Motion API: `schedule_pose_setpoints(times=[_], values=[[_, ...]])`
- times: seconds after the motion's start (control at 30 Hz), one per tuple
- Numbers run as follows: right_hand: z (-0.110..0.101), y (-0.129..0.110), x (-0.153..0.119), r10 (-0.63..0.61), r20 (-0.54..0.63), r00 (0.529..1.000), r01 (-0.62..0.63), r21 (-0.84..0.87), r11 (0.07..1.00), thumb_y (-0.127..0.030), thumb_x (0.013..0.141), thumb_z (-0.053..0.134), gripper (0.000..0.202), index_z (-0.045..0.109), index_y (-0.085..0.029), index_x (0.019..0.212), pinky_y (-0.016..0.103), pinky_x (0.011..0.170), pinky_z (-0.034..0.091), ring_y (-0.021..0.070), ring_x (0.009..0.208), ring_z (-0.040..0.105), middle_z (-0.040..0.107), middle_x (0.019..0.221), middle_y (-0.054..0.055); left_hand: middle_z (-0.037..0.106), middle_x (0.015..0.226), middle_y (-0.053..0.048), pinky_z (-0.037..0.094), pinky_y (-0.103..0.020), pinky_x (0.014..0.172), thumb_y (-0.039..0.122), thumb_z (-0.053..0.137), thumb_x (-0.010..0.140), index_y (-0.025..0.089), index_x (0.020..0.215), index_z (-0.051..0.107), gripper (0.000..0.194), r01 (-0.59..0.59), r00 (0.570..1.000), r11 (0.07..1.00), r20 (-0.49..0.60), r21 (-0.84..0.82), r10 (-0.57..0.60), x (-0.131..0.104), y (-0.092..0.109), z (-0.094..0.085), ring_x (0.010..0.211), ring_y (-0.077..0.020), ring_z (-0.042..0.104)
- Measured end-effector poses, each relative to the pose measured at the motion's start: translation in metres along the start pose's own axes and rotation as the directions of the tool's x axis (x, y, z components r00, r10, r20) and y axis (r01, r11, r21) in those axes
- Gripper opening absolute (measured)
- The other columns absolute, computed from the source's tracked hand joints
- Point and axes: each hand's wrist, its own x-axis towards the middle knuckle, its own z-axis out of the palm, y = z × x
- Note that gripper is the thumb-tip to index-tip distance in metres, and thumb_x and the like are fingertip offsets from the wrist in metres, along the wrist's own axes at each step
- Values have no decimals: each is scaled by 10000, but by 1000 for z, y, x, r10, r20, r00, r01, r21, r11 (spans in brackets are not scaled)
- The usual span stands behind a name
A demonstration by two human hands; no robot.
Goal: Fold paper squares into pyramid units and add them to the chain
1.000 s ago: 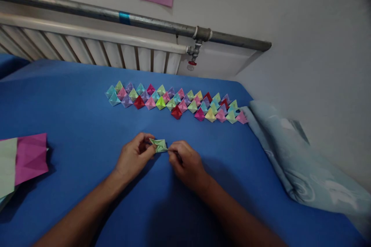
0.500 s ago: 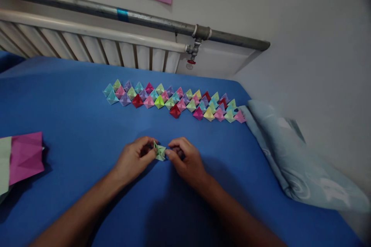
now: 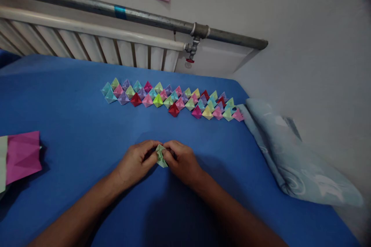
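Note:
Between my hands is a small pale green folded paper piece [image 3: 161, 157], diamond-shaped with creased flaps. My left hand [image 3: 138, 161] pinches its left side between thumb and fingers. From the other side, my right hand [image 3: 182, 161] grips its right edge, the thumb pressed on the folds. The fingertips cover parts of the paper. Beyond the hands, several colourful folded paper diamonds [image 3: 158, 100] lie joined in staggered rows. A red paper diamond [image 3: 174, 110] juts out from the near side of the rows.
Creased pink paper [image 3: 23, 156] lies beside pale green paper at the left edge. A folded light blue blanket [image 3: 278, 154] lies on the right of the blue surface [image 3: 72, 115]. Behind run a white radiator [image 3: 87, 48] and a metal pipe [image 3: 156, 18] along the wall.
My right hand has closed in on the green paper piece and now grips its right side. The piece has turned more upright between both hands. The view has shifted slightly.

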Motion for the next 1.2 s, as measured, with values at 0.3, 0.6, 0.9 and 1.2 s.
schedule_pose_setpoints(times=[0.3, 0.6, 0.9, 1.2], values=[[6, 1, 2, 21, -32, 999, -20, 44, 999, -155, 847, 546, 125, 636, -206, 777, 223, 607, 402, 111, 616, 545, 620, 675, -21, 670, 710, 10, 473, -254, 608, 262, 499, 846, 223, 853, 673, 179, -40, 995, 998, -87, 53, 44, 1, -3, 4, 639, -136, 614], [10, 1, 2, 6, -42, 999, -5, 24, 1000, -143, 840, 537, 141, 597, -208, 729, 220, 623, 399, 106, 615, 542, 618, 678, -21, 633, 660, 27, 442, -245, 581, 256, 492, 864, 211, 756, 614, 170, -4, 994, 994, -110, 108, 16, -1, -1, 4, 593, -119, 575], [13, 2, 4, -11, -82, 997, 18, 86, 996, -167, 848, 514, 142, 606, -197, 744, 219, 644, 403, 105, 629, 533, 608, 680, -18, 661, 730, 5, 455, -255, 631, 245, 485, 860, 202, 745, 614, 178, -22, 980, 988, -194, 154, 53, -1, -1, 8, 664, -133, 613], [3, -5, 1, 125, -77, 989, -93, 327, 941, -329, 894, 524, 171, 620, -195, 940, 224, 606, 444, 115, 644, 563, 613, 733, -8, 626, 656, 18, 452, -260, 542, 325, 521, 809, 188, 948, 644, 231, 163, 939, 982, -292, -95, -184, 2, -4, 7, 545, -133, 576]])
